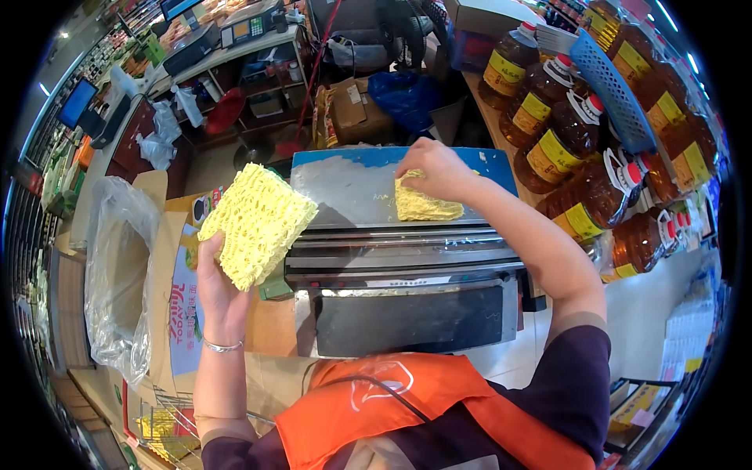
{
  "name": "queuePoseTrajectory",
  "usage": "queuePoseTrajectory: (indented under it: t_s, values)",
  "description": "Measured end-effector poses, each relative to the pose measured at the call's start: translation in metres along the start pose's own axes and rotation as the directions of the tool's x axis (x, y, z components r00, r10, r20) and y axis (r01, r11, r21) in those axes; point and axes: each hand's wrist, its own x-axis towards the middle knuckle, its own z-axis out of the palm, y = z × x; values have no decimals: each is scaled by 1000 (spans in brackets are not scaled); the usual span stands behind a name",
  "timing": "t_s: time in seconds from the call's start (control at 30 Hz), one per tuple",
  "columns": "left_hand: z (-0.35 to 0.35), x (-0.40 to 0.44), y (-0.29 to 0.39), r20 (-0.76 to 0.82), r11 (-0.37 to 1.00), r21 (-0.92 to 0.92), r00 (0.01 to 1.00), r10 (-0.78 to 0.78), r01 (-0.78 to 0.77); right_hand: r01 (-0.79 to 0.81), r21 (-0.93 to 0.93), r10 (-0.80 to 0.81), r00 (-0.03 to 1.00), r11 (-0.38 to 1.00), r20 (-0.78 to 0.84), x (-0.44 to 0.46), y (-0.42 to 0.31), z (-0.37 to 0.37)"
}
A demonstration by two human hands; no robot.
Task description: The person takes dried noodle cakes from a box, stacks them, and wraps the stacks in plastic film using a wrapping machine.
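My left hand [222,290] grips a large yellow block of dried noodles [262,223] by its lower edge, holding it up and tilted left of the metal machine. My right hand [440,168] is closed over the top of a smaller-looking yellow noodle block [427,207] that rests on the flat metal top [345,184] of that machine; its fingertips are partly hidden. The machine has a long bar [399,254] across its middle and a dark panel [407,321] on the side nearest me. Noodle crumbs lie scattered on the metal top.
Large oil bottles [552,160] crowd the right side beside a blue plastic basket [611,90]. On the left stand an open printed carton [184,305] and a clear plastic bag [117,274]. A shopping cart [164,423] is at lower left. Behind are a cardboard box [360,113] and checkout counter.
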Motion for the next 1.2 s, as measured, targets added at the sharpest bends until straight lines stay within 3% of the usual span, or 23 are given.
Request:
queuePoseTrajectory:
  t_s: [0.1, 0.23, 0.33, 0.43, 0.53, 0.6, 0.77, 0.87, 1.07, 1.2]
  values:
    - [0, 2, -2, 5, 1000, 0, 1000, -13, 13, 131, -210, -103, 984, 969, 143, 21, -16, 20]
    - [-8, 1, -1, -9, 1000, 26, 1000, -1, 1, 121, -425, 43, 934, 897, 356, 39, -37, 37]
    - [-12, 0, 0, -41, 1000, 26, 999, 15, -14, 160, -511, 13, 948, 844, 318, 43, -34, 63]
    - [-15, 1, 1, -53, 1000, 19, 998, 20, -19, 167, -518, -23, 962, 839, 272, 40, -36, 70]
    - [-18, 1, 3, -47, 999, 37, 999, 25, -23, 92, -448, 29, 966, 889, 255, 41, -36, 39]
    - [-20, -2, 4, -52, 999, 39, 998, 29, -27, -43, -306, 76, 992, 951, 96, 35, -27, -1]
    - [-20, 0, 3, -47, 1000, 10, 999, 9, -8, -120, -255, 142, 988, 959, 68, 10, 21, -30]
    - [-17, 3, -3, -21, 998, -52, 1000, -23, 22, -49, -218, 54, 998, 975, 18, 7, 28, -18]
    - [-15, 1, -1, -11, 1000, -10, 1000, -20, 20, 14, -309, 20, 994, 951, 107, 11, 24, -14]
    - [-18, 1, 6, -20, 1000, 17, 1000, 19, -18, 93, -254, -77, 994, 963, 75, 15, 5, -18]
